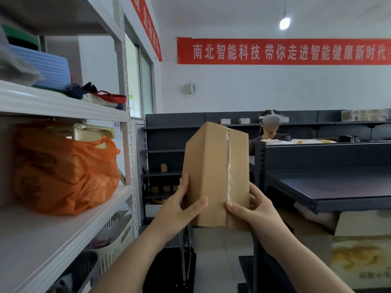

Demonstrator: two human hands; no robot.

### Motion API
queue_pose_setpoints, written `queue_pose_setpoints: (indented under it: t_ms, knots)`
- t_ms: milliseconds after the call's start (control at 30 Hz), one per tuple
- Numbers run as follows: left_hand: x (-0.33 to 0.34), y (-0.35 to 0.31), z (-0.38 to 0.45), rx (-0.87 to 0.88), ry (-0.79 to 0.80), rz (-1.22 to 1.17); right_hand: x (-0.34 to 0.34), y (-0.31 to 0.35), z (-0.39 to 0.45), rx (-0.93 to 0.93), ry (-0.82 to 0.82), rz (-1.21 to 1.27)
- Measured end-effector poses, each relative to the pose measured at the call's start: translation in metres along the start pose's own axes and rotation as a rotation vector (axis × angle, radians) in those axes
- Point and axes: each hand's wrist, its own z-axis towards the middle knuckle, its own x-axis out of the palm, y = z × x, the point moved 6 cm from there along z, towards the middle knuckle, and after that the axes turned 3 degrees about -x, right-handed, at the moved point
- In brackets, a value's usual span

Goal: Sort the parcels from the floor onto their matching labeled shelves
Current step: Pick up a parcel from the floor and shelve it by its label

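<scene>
Cardboard parcel [215, 174] gripped by left hand [179, 210] and right hand [251, 210]; its label hidden.

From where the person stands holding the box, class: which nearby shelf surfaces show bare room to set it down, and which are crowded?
Bare: the dark shelf right of the cardboard box, and the white shelf in front of the orange bag. Crowded: the white shelf above, with stacked trays and cloth bags.
</scene>
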Motion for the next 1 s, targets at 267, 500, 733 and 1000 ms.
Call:
queue_pose_setpoints:
  t_ms: [267,500,733,1000]
  knots:
    - [-0.009,-0.003,-0.007,0.014,-0.046,-0.14,0.006,0.011,-0.002,-0.073,0.025,-0.073]
    - [-0.018,-0.007,-0.015,0.031,-0.134,-0.279,0.003,0.021,-0.002,-0.062,-0.015,-0.043]
    - [-0.027,-0.006,-0.02,0.072,-0.191,-0.412,0.009,0.038,-0.005,-0.159,-0.045,-0.037]
    - [-0.039,-0.008,-0.024,0.135,-0.23,-0.432,0.013,0.034,-0.006,-0.162,-0.09,-0.059]
